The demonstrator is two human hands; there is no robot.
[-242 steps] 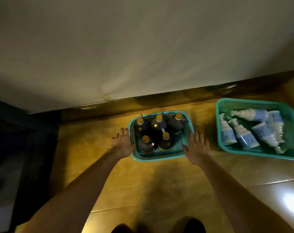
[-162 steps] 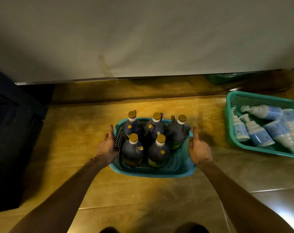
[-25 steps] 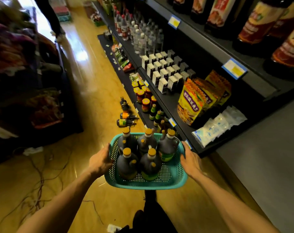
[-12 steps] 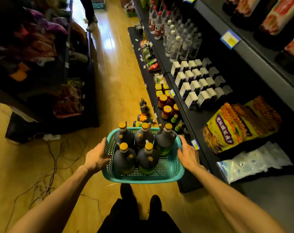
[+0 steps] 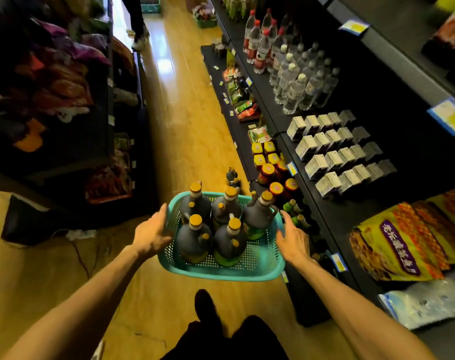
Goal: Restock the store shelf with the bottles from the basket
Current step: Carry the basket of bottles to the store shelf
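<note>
The left hand [image 5: 151,233] and right hand [image 5: 292,239] grip the teal perforated plastic basket [image 5: 236,267] by its sides. Five dark gold-capped bottles [image 5: 194,239] stand upright inside (beside the black store shelf [image 5: 322,203]).

Teal perforated basket [image 5: 249,268], dark bottles [image 5: 194,240] (gold caps), yellow-orange snack bags [image 5: 403,235], honey wood floor [image 5: 190,126]

I hold the basket [image 5: 249,268] in front of me, my left hand [image 5: 151,233] on its left side and my right hand [image 5: 292,237] on its right. Five bottles [image 5: 194,240] stand upright inside, three behind two. The shelf [image 5: 333,216] runs along my right, the floor [image 5: 185,120] stretching ahead.
</note>
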